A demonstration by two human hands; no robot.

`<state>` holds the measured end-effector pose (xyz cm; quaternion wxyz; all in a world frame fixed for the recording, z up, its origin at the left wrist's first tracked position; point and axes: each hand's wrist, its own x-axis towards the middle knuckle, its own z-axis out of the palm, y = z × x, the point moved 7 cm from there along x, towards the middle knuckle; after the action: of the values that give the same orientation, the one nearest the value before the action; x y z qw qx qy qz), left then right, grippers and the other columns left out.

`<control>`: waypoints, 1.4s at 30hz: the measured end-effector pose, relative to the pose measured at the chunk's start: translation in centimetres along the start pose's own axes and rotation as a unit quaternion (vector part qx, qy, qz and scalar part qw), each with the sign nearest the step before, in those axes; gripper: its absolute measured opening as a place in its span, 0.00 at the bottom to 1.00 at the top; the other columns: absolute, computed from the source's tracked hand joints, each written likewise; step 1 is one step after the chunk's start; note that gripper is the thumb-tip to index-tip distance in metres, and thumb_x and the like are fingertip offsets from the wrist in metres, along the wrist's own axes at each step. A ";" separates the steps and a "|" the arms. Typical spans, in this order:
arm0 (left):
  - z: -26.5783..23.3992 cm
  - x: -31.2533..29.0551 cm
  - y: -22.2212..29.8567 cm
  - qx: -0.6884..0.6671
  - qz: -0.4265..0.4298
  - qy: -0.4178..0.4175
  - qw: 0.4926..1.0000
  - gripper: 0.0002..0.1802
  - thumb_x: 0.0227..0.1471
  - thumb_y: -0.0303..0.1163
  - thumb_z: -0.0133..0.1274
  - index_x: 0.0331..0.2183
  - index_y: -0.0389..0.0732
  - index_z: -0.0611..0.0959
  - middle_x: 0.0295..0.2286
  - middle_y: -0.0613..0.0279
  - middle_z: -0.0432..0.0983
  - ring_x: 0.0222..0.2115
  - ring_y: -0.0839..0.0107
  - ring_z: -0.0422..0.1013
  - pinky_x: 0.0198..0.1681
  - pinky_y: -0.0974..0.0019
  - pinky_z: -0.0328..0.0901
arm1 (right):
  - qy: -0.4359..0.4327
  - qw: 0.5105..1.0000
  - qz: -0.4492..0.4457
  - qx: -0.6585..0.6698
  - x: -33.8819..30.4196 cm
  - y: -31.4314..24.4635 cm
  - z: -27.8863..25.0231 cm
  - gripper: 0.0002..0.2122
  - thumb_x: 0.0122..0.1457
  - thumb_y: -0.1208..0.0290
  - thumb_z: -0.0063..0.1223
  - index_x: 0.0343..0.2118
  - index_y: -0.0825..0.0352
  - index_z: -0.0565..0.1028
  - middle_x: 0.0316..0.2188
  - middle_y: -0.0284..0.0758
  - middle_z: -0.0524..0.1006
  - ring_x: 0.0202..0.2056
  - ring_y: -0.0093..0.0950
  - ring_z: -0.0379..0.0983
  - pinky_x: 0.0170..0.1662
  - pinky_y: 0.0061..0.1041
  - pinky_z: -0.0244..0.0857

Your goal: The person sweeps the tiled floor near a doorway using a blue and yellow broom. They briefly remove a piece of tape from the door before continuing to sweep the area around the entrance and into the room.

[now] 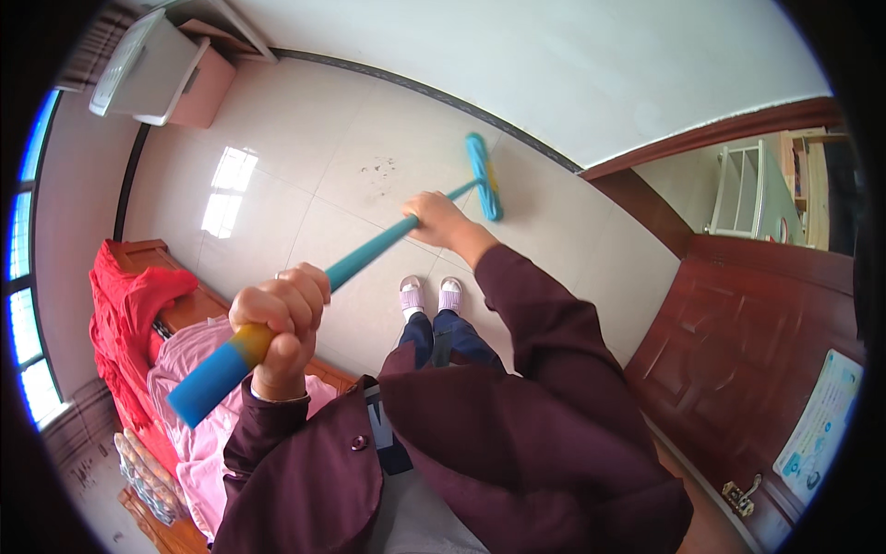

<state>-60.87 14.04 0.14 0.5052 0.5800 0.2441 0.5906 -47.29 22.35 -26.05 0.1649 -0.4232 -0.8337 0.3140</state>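
A long-handled mop [369,251] slants across in front of me, its narrow blue head [482,175] on the tiled floor near the far wall. The head is slightly blurred and has a yellow part at its side. My left hand [281,319] is wrapped round the upper handle, just at the yellow band above the blue end grip. Farther down the teal pole, my right hand [438,220] is closed round it, with the arm stretched forward.
Pale glossy tiles [277,194] carry dark marks [379,174]. Storage bins [152,69] stand far left. A bed with red cloth [134,305] and pink bedding [189,369] lies left. On the right, a brown door [729,351] stands by a doorway with a white rack [738,189] beyond.
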 end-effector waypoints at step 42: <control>-8.9 0.9 7.3 0.031 0.044 -0.030 0.998 0.15 0.48 0.31 0.54 0.18 0.45 0.66 0.10 0.70 0.60 0.10 0.75 0.57 0.18 0.68 0.56 | 0.196 0.971 -0.019 0.138 7.2 -10.8 6.8 0.07 0.45 0.72 0.52 0.17 0.65 0.67 0.18 0.40 0.71 0.26 0.43 0.69 0.30 0.39 0.62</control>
<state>-71.29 14.78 5.04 0.4676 0.6231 0.2215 0.5865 -61.67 20.80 -23.93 0.3874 -0.4340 -0.7417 0.3337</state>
